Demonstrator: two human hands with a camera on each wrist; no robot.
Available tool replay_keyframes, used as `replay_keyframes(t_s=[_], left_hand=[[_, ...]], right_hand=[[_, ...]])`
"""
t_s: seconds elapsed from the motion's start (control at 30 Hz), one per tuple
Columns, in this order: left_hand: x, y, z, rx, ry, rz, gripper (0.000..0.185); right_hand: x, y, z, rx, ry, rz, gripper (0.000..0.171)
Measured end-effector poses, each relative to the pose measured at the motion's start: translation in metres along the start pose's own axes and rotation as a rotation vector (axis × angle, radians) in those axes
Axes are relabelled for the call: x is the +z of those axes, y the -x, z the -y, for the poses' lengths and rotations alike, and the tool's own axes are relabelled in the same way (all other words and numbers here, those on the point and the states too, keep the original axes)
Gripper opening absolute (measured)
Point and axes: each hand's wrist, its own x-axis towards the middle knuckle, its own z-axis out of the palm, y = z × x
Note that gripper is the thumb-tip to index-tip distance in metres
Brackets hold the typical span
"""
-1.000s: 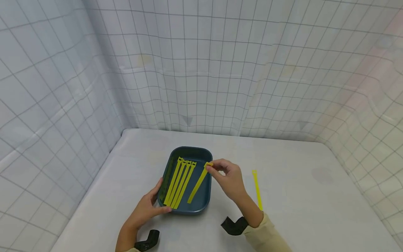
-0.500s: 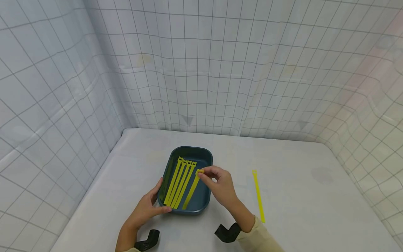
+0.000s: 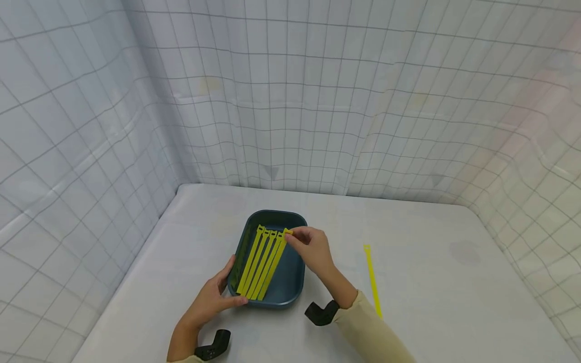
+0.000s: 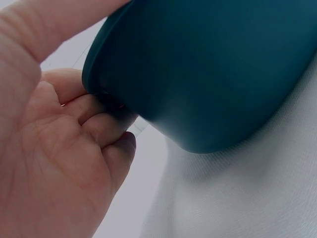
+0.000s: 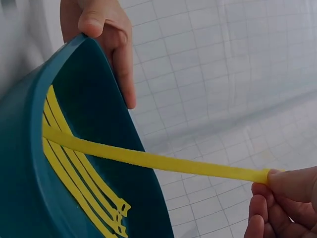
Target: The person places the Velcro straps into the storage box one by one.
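My left hand (image 3: pixel 210 304) grips the near-left corner of a dark teal tray (image 3: pixel 289 277), thumb at the near rim and fingers along the outer left wall. In the left wrist view, the fingers curl against the outside of the tray. Between thumb and fingertips, my right hand (image 3: pixel 314 251) pinches the slotted head end of a yellow hook-and-loop cable tie (image 5: pixel 158 161). The right wrist view shows it stretching from the raised fingers down into the tray, its tail among the others. Several matching cable ties (image 3: pixel 250 262) lie side by side in the tray, slotted heads away from me.
Another yellow cable tie (image 3: pixel 372 278) lies on the white tabletop (image 3: pixel 431 282) right of the tray, beside my right forearm. White grid-patterned curtains (image 3: pixel 290 101) enclose the back and sides. Black wrist mounts (image 3: pixel 321 313) sit on both wrists.
My right hand has moved left, first nearer me and then away again, bringing the held cable tie alongside the row in the tray. My left hand has stayed at the tray's corner.
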Motion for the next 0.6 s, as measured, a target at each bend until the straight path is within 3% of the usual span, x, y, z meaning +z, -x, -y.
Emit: replay_keyframes(t_s=[0.6], left_hand=[[0.0, 0.0, 0.0, -0.008, -0.003, -0.001, 0.102]], right_hand=[[0.004, -0.024, -0.022, 0.085, 0.204, 0.101, 0.012]])
